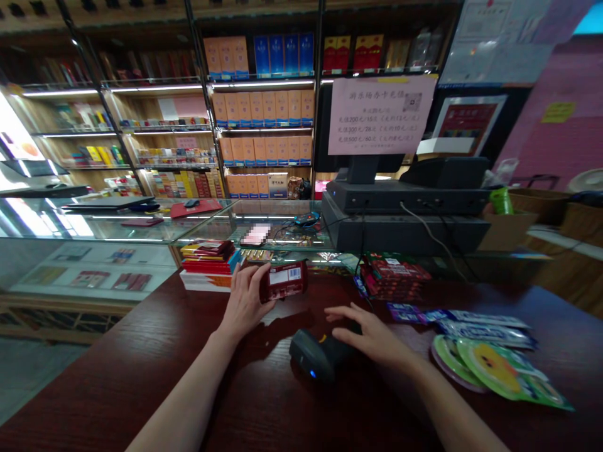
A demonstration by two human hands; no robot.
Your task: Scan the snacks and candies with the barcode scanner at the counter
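Observation:
Between the thumb and fingers of my left hand (247, 298) is a dark red packet (286, 280), its white barcode label facing me. It is held just right of a stack of red, yellow and white boxes (207, 267). My right hand (365, 329) has its fingers spread and holds nothing. Its fingers are over the handle end of a black barcode scanner (313, 358), which lies on the dark wooden counter (264, 408) with a small blue light showing. Whether the hand touches the scanner is hard to tell.
Stacked red packets (393, 276) sit behind my right hand. Blue-white tubes (487, 329) and green round packages (499, 370) lie at the right. A black register (405, 220) with a monitor stands at the back, beside a glass case (226, 220) bearing a phone (255, 234).

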